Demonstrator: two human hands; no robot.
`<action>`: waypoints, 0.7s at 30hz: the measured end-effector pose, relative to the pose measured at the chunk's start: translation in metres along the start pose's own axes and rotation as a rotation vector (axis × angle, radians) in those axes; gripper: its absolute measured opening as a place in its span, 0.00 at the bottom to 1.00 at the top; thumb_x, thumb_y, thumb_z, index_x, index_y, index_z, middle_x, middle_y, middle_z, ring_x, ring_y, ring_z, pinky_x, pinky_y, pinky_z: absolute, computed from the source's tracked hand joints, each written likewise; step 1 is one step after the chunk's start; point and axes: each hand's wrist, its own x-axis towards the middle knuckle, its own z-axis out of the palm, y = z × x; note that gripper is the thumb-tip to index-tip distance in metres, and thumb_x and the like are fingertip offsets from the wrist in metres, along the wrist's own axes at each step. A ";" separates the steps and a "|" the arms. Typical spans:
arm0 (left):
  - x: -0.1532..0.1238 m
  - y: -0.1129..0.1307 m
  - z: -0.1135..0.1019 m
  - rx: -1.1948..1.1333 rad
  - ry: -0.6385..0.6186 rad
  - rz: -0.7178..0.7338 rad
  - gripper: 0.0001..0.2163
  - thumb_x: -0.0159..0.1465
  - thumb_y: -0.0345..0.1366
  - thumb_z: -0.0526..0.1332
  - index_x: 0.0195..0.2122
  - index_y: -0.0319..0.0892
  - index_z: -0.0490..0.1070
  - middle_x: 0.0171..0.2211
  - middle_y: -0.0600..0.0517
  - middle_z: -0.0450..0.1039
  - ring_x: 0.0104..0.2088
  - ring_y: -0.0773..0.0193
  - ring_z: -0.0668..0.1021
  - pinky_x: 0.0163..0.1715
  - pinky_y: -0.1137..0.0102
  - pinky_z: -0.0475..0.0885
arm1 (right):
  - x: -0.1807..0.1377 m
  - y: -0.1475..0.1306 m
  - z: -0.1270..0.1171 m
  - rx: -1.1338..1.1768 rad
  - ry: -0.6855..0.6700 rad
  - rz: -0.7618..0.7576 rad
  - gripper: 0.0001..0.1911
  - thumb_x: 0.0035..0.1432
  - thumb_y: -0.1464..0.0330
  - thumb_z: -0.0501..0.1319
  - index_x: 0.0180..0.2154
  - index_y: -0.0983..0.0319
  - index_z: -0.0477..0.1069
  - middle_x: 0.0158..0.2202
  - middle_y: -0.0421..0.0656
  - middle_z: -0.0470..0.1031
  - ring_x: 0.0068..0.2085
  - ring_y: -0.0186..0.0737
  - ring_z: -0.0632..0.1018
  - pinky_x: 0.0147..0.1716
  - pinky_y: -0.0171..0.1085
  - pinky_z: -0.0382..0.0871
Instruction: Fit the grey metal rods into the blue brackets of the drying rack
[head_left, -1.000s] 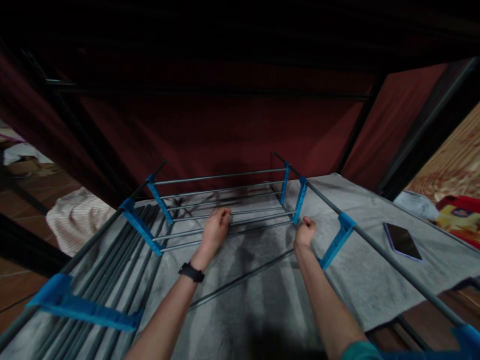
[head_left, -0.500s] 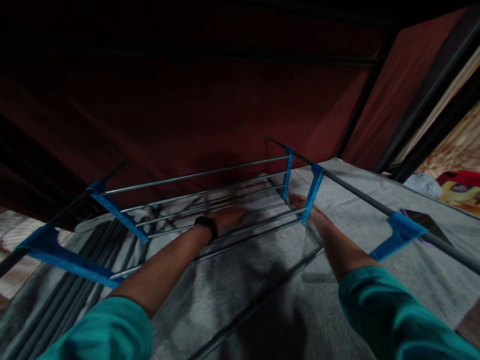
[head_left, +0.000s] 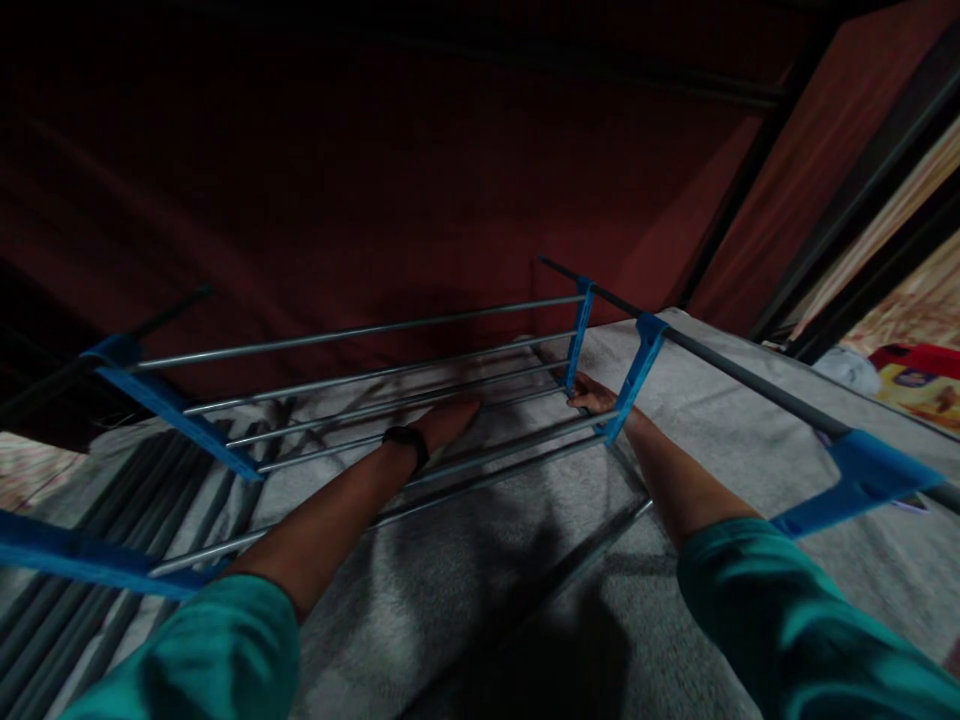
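Note:
A rack frame of metal rods and blue plastic brackets stands in front of me. My left hand (head_left: 448, 422), with a dark band on the wrist, is closed around a thin metal rod (head_left: 517, 399) low in the frame; its fingers are mostly hidden. At the right end of this rod, my right hand (head_left: 594, 396) reaches behind the near blue bracket (head_left: 634, 380). Its fingers are curled at the foot of the farther blue bracket (head_left: 578, 335), where the rod ends. Part of the grip is hidden.
Several loose grey tubes (head_left: 112, 530) lie at the left on the grey cloth (head_left: 720, 400). Another blue bracket (head_left: 862, 480) sits on the long upright tube (head_left: 757, 378) at the right. A dark red fabric wall (head_left: 420, 210) closes off the back. A red and yellow package (head_left: 919, 385) lies far right.
The rack's left end has shifted left and nearer in view. My right hand has moved slightly left, its fingers now showing at the farther bracket's foot. My left hand stays on the rod.

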 end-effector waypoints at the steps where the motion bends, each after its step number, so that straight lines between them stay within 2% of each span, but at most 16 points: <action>1: 0.001 -0.002 0.000 -0.016 -0.001 -0.004 0.16 0.61 0.28 0.52 0.46 0.42 0.73 0.48 0.44 0.76 0.46 0.56 0.75 0.49 0.64 0.67 | 0.001 0.000 -0.001 -0.055 -0.094 0.010 0.17 0.39 0.76 0.71 0.32 0.61 0.69 0.24 0.32 0.67 0.32 0.34 0.66 0.33 0.33 0.59; 3: 0.002 -0.005 0.002 -0.026 0.001 -0.016 0.17 0.59 0.28 0.53 0.47 0.43 0.72 0.48 0.45 0.76 0.46 0.56 0.74 0.49 0.64 0.67 | 0.002 0.000 -0.002 -0.121 -0.245 0.000 0.18 0.40 0.75 0.73 0.34 0.62 0.69 0.25 0.32 0.67 0.33 0.33 0.66 0.34 0.33 0.58; 5: 0.004 -0.009 0.004 -0.023 0.006 -0.026 0.18 0.58 0.28 0.54 0.49 0.43 0.71 0.48 0.45 0.76 0.46 0.56 0.74 0.49 0.64 0.67 | 0.001 0.000 -0.002 -0.118 -0.274 -0.035 0.19 0.43 0.73 0.73 0.37 0.64 0.69 0.26 0.32 0.68 0.34 0.32 0.65 0.36 0.33 0.57; 8: 0.006 -0.012 0.007 -0.038 -0.009 -0.021 0.16 0.58 0.28 0.54 0.47 0.43 0.72 0.47 0.45 0.76 0.45 0.57 0.75 0.48 0.65 0.67 | -0.004 -0.002 -0.001 -0.118 -0.245 -0.038 0.16 0.48 0.73 0.71 0.38 0.66 0.69 0.25 0.31 0.67 0.34 0.31 0.64 0.36 0.34 0.55; 12: 0.007 -0.014 0.008 -0.071 0.003 -0.050 0.14 0.59 0.28 0.53 0.43 0.42 0.72 0.44 0.45 0.76 0.42 0.57 0.75 0.46 0.65 0.67 | -0.006 -0.003 -0.002 -0.095 -0.183 -0.001 0.11 0.52 0.77 0.67 0.38 0.66 0.70 0.25 0.32 0.69 0.33 0.31 0.65 0.37 0.33 0.56; 15: 0.007 -0.013 0.007 -0.093 0.007 -0.064 0.12 0.58 0.29 0.54 0.42 0.43 0.72 0.41 0.47 0.76 0.40 0.58 0.74 0.45 0.66 0.67 | -0.004 -0.001 -0.003 -0.088 -0.181 -0.013 0.11 0.52 0.80 0.65 0.39 0.67 0.71 0.26 0.32 0.71 0.34 0.32 0.66 0.38 0.34 0.57; 19: 0.004 -0.012 0.004 -0.130 0.018 -0.053 0.12 0.59 0.30 0.54 0.42 0.43 0.72 0.42 0.46 0.76 0.41 0.58 0.75 0.45 0.65 0.67 | -0.004 0.001 -0.001 -0.065 -0.189 -0.050 0.10 0.51 0.78 0.66 0.38 0.67 0.72 0.28 0.34 0.73 0.35 0.33 0.67 0.41 0.35 0.59; 21: 0.003 -0.011 0.003 -0.128 0.012 -0.045 0.12 0.60 0.31 0.53 0.43 0.43 0.72 0.43 0.46 0.76 0.42 0.58 0.75 0.46 0.65 0.67 | -0.005 0.002 0.000 -0.030 -0.097 -0.065 0.09 0.50 0.75 0.67 0.36 0.66 0.71 0.28 0.34 0.74 0.36 0.34 0.68 0.41 0.36 0.60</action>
